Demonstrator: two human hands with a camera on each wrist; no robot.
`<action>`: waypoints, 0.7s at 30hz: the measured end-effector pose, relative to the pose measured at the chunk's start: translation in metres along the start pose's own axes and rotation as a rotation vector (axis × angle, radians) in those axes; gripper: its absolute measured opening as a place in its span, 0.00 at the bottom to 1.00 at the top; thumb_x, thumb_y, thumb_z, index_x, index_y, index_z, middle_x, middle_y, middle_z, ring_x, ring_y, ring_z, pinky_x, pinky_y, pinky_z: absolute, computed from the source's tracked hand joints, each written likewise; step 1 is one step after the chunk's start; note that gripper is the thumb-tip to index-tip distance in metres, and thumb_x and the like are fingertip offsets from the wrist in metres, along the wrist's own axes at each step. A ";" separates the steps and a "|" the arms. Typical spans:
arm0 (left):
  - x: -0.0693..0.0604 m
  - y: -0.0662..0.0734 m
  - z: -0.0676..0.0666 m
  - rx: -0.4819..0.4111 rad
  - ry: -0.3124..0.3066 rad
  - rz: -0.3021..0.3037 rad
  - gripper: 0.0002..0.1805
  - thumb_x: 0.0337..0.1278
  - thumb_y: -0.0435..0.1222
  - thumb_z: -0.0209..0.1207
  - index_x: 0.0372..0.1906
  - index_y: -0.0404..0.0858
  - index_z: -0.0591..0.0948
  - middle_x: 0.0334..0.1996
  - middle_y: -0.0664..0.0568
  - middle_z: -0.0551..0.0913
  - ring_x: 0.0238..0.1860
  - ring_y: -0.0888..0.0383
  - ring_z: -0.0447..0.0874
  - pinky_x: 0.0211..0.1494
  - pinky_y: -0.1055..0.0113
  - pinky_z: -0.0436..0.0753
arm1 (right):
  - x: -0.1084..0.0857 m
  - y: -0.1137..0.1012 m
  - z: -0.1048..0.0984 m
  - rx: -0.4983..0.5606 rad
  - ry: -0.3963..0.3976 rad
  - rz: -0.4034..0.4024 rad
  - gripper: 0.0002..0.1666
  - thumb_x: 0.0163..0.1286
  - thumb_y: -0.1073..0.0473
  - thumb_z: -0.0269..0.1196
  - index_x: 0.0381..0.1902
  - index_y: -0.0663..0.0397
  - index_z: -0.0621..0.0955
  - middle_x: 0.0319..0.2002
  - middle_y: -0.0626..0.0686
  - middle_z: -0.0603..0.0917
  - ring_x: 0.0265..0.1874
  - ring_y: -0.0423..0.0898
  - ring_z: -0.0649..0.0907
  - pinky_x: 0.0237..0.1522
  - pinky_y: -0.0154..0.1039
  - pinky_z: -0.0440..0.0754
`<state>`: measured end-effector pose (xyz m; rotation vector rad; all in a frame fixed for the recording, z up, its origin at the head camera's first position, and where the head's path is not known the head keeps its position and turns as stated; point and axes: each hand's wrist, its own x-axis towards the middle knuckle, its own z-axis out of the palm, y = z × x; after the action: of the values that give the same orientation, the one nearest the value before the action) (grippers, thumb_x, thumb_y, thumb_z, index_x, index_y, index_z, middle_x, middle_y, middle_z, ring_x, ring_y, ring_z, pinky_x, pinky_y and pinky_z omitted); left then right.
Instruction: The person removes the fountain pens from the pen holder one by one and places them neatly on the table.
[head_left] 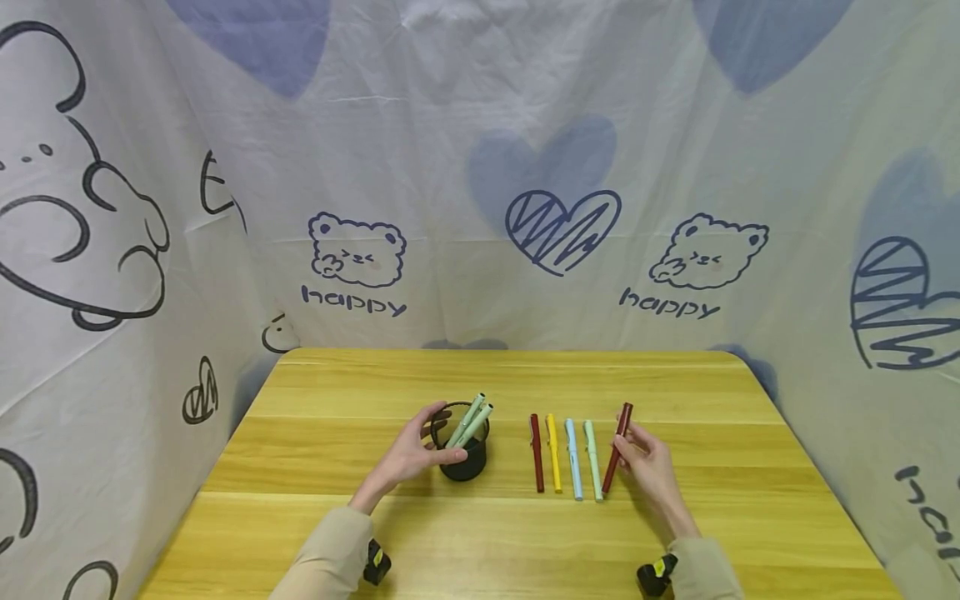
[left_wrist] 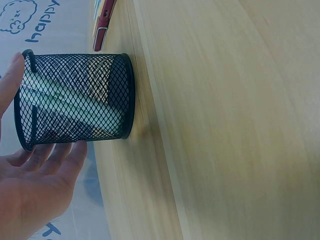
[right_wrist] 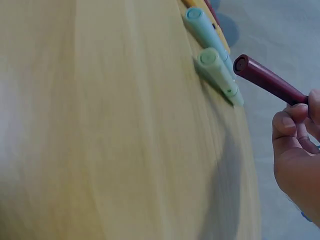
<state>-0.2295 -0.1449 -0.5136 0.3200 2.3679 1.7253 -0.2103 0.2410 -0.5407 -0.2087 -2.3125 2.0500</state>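
Observation:
A black mesh pen cup (head_left: 463,462) stands upright on the table with two pale green pens (head_left: 474,423) leaning in it. My left hand (head_left: 408,454) curls round its rim; in the left wrist view the thumb and fingers lie on opposite sides of the mesh cup (left_wrist: 75,97). Between the thumb and fingers of my right hand (head_left: 651,467) is a dark red pen (head_left: 618,450), and the right wrist view has this pen (right_wrist: 270,80) raised off the table. To its left lie a light green pen (head_left: 592,460), a light blue pen (head_left: 573,460), a yellow pen (head_left: 553,454) and another dark red pen (head_left: 536,454).
The wooden table (head_left: 480,533) reaches back to a white cloth (head_left: 450,167) printed with hearts and bears. More of this cloth hangs at the left and right sides. The row of pens lies between the cup and my right hand.

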 end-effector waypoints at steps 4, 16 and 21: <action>0.000 0.000 0.000 -0.012 0.000 -0.009 0.53 0.49 0.40 0.76 0.78 0.38 0.59 0.74 0.39 0.67 0.75 0.34 0.63 0.75 0.38 0.67 | 0.002 0.000 -0.005 -0.104 -0.006 -0.011 0.31 0.77 0.65 0.56 0.73 0.68 0.65 0.38 0.48 0.80 0.31 0.29 0.80 0.32 0.27 0.81; 0.000 0.001 0.001 -0.012 0.005 0.002 0.53 0.49 0.40 0.76 0.78 0.37 0.59 0.74 0.39 0.67 0.74 0.34 0.63 0.75 0.37 0.68 | 0.009 0.012 -0.011 -0.375 -0.044 -0.055 0.30 0.76 0.65 0.58 0.70 0.75 0.66 0.49 0.68 0.81 0.53 0.58 0.84 0.44 0.27 0.83; 0.000 0.001 0.001 -0.011 0.006 0.002 0.53 0.49 0.40 0.76 0.78 0.38 0.59 0.74 0.39 0.67 0.74 0.34 0.63 0.75 0.37 0.68 | 0.014 0.014 -0.011 -0.447 -0.032 -0.055 0.26 0.74 0.64 0.60 0.66 0.73 0.73 0.44 0.66 0.83 0.35 0.46 0.83 0.33 0.29 0.79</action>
<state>-0.2289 -0.1443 -0.5129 0.3165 2.3616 1.7423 -0.2222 0.2556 -0.5541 -0.1234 -2.7314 1.4953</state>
